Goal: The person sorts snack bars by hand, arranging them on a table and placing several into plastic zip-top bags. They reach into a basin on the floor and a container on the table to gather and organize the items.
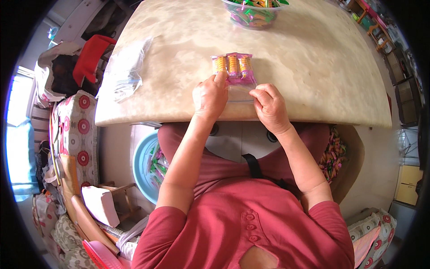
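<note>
A clear zip bag (242,93) lies flat near the front edge of the table, its open end towards me. Inside it are three small packets (232,65) side by side, with orange ridged contents showing through pink and clear wrapping. My left hand (211,97) is at the bag's left side, index finger stretched over the lower end of the left packet, other fingers curled; its thumb is hidden. At the bag's right corner, my right hand (269,107) pinches the plastic edge between thumb and index finger.
Flat clear bags (126,72) lie on the table's left. A clear plastic bowl (253,16) of green and pink packets stands at the far edge. Below the table are a blue basin (142,168) of packets on the left and a brown container (352,161) of packets on the right.
</note>
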### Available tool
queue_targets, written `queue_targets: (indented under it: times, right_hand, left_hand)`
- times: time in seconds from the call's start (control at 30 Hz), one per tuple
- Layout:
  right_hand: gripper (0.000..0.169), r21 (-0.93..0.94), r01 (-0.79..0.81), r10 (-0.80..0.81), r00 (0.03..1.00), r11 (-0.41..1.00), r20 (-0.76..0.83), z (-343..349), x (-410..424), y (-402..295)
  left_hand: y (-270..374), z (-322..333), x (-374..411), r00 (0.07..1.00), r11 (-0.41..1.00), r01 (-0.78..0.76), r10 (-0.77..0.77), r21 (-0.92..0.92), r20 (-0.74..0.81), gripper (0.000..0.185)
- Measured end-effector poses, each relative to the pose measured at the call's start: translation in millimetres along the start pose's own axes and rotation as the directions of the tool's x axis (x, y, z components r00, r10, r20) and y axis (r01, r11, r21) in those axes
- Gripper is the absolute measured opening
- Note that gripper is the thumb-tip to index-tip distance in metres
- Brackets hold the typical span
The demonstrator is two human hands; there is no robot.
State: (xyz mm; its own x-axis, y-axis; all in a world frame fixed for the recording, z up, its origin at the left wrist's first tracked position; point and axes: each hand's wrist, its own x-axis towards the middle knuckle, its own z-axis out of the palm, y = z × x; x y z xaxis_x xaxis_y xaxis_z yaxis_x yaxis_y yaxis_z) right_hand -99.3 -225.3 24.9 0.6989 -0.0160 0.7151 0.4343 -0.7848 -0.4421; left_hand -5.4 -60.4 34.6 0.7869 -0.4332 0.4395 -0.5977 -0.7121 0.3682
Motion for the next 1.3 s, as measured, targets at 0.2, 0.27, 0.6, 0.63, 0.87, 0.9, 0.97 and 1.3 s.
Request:
queue_targets:
  times: [0.2, 0.27, 0.6, 0.63, 0.87, 0.9, 0.97, 1.3]
  right_hand:
    - [0.033, 0.002, -0.071, 0.071, 0.996, 0.997, -0.049, 1.0, -7.6, 3.7]
    - [0.031, 0.028, -0.092, 0.093, 0.994, 0.995, -0.049, 3.1, -9.7, 6.3]
    - [0.028, 0.041, -0.092, 0.095, 0.993, 0.995, -0.073, 7.1, -13.4, 6.6]
    - [0.028, 0.041, -0.091, 0.094, 0.992, 0.995, -0.084, 7.5, -14.6, 8.4]
    - [0.027, -0.013, -0.014, 0.013, 0.997, 1.000, -0.079, 6.2, -17.2, 9.0]
    - [0.027, -0.016, -0.007, 0.006, 0.997, 1.000, -0.077, 5.3, -17.3, 9.1]
    - [0.027, -0.016, -0.002, 0.001, 0.998, 1.000, -0.070, 4.4, -20.5, 8.3]
    - [0.028, -0.075, -0.132, 0.127, 0.990, 0.988, -0.067, -15.4, -27.1, 9.6]
  left_hand:
    - [3.3, -8.2, -3.6, 0.999, 0.999, -0.006, 0.008, -0.035, 0.031, 0.018]
    - [3.4, -8.5, -2.8, 1.000, 1.000, -0.003, 0.004, -0.021, 0.027, 0.016]
    - [8.2, -3.3, -3.7, 0.991, 0.991, 0.128, -0.129, 0.041, 0.020, 0.014]
    - [7.5, -4.7, -8.6, 0.996, 0.995, 0.094, -0.094, 0.025, 0.001, 0.017]
    - [-10.4, -12.9, -47.5, 0.988, 0.996, -0.076, 0.070, -0.038, -0.135, 0.022]
    - [-12.2, -14.6, -51.9, 0.988, 0.996, -0.077, 0.071, -0.039, -0.137, 0.022]
    - [-15.6, -19.5, -60.2, 0.987, 0.996, -0.078, 0.072, -0.033, -0.145, 0.021]
    - [-29.7, -25.5, -52.6, 0.954, 0.953, -0.221, 0.256, 0.208, -0.156, 0.018]
